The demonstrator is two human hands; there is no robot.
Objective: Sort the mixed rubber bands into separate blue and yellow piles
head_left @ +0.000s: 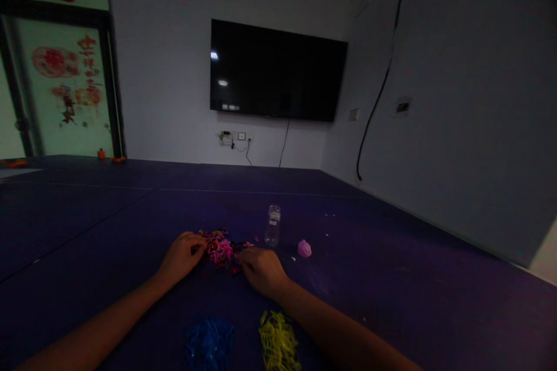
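Note:
A tangled heap of small pink, red and dark rubber bands [221, 249] lies on the dark purple surface [391, 278] in front of me. My left hand [180, 256] rests at the heap's left edge, fingers curled into it. My right hand [260, 269] lies at the heap's right side, fingers bent and touching the bands. What the fingertips pinch is too small to make out. Nearer to me lie a blue pile of bands [209, 343] and a yellow pile of bands [278, 341], between my forearms.
A small clear plastic bottle [272, 225] stands just beyond the heap, with a pink cap [304, 248] lying to its right. A black television [276, 71] hangs on the far wall, above a socket strip [232, 138]. A glass door [61, 81] with red decorations is at the left.

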